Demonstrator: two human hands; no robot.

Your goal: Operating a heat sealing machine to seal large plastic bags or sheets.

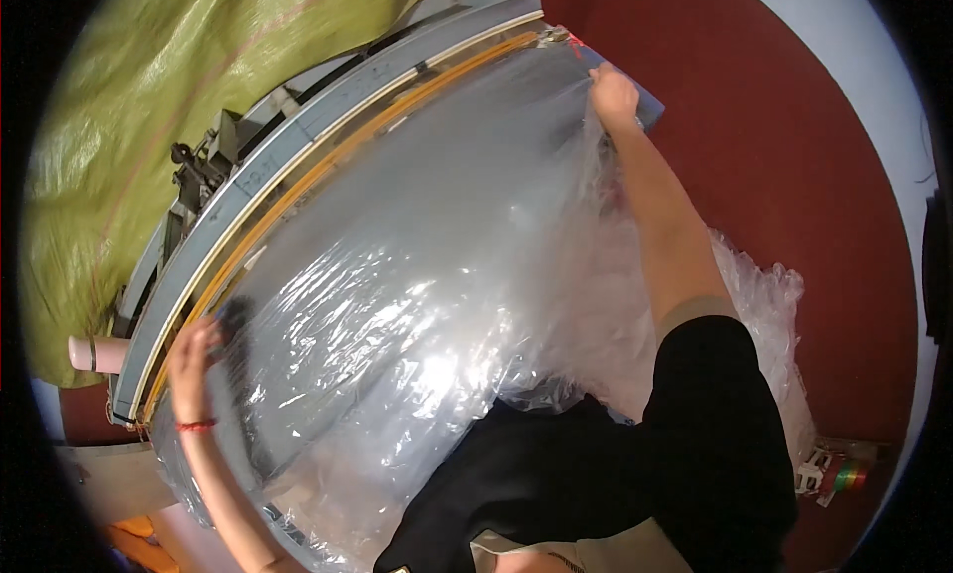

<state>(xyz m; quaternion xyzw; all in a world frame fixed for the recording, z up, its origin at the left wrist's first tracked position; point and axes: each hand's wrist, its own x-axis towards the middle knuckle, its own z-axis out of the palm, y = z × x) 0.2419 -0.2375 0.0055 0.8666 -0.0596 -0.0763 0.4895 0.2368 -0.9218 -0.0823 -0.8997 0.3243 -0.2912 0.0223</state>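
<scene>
The left hand [194, 350] has a closed grip on the near end of a big clear plastic sheet [397, 275], with the fingers curled over the edge and a red band on the wrist. The right hand [613, 91] is far away at the other end, and its grip is pinched tight on the far corner of the same sheet. The sheet is stretched between the two hands and lies over a long grey machine [328, 126] with a yellow strip [298, 191] along its bar. More of the plastic bunches up in a soft shiny heap [754, 295] by the right arm, down toward the red floor [794, 156]. To do this step well, I think both hands should pull gently apart so the sheet lies flat with no folds. The edge should run straight beside the yellow strip, not crooked. Both grips should be firm but not yank, because thin plastic can tear or slip. Fingers are best kept off the yellow strip itself. Behind the machine lies a green cover [149, 96]. A pale pink tube [94, 353] pokes out just to the left of the left hand.
</scene>
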